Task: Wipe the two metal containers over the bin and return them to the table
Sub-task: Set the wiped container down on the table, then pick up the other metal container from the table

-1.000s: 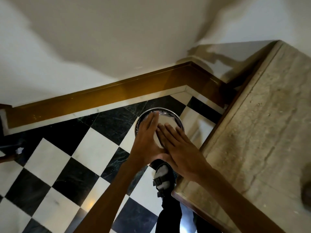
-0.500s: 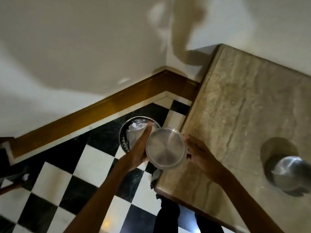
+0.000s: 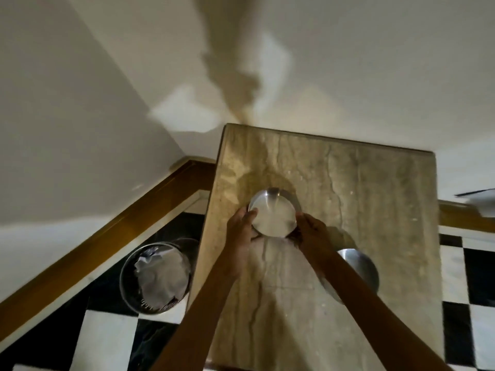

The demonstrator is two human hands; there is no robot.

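A round metal container [image 3: 272, 213] is over the middle of the marble table [image 3: 361, 183], held between both my hands. My left hand [image 3: 241, 228] grips its left side and my right hand [image 3: 310, 231] grips its right side. Whether its base touches the tabletop I cannot tell. A second metal container [image 3: 361, 266] stands on the table to the right, partly hidden behind my right forearm. The metal bin [image 3: 154, 277] sits on the floor left of the table, with crumpled white paper inside.
The table stands against a white wall in a corner. A wooden skirting board [image 3: 107, 236] runs along the wall behind the bin. The floor is black and white checkered tile [image 3: 476, 277]. A blurred pale object [image 3: 482, 203] shows at the right edge.
Both hands carried the container from above the bin, rightward over the table edge to the table's middle. The view swung right, bringing the second container and most of the table into sight.
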